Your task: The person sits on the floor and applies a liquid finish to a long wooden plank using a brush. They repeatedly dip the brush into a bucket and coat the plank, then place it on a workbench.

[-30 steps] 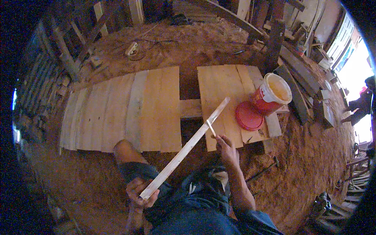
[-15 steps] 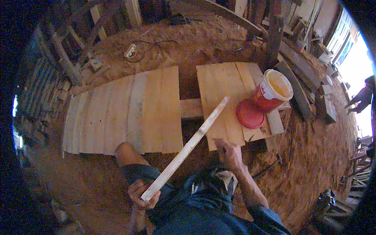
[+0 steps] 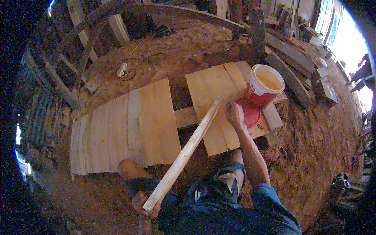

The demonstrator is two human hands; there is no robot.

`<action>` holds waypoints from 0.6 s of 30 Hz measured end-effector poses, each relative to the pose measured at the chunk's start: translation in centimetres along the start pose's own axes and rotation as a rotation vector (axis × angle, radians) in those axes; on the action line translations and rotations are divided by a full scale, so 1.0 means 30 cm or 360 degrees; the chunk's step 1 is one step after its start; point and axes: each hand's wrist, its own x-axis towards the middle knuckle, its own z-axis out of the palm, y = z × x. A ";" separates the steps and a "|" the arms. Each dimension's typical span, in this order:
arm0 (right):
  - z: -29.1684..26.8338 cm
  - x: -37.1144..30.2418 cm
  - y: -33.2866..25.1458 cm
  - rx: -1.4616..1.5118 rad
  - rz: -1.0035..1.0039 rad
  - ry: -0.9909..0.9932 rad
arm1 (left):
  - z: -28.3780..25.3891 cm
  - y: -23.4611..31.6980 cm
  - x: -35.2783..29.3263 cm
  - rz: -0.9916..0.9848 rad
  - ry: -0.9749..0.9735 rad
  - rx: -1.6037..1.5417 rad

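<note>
My left hand is closed around the near end of a long pale wooden strip. The strip slants away to the upper right, its far end over the right board panel. Close beside that far end is my right hand, its fingers drawn together. Whatever they hold, if anything, is too small to make out. Just right of this hand stands a red and white bucket with yellowish residue inside. A red round lid lies at its foot, partly covered by my right hand.
Another panel of side-by-side boards lies to the left, with a wooden beam bridging the gap. A hammer-like tool rests on the reddish ground. Planks are piled at the far right, near a person by the bright opening.
My right hand has moved up and away from me, from near my lap to the strip's far end. My left hand keeps its hold on the strip. The whole view has shifted slightly.
</note>
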 end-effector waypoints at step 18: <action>-0.045 -0.141 -0.072 0.0211 0.0071 -0.0113 | 0.026 -0.007 0.020 0.0182 0.0280 0.0046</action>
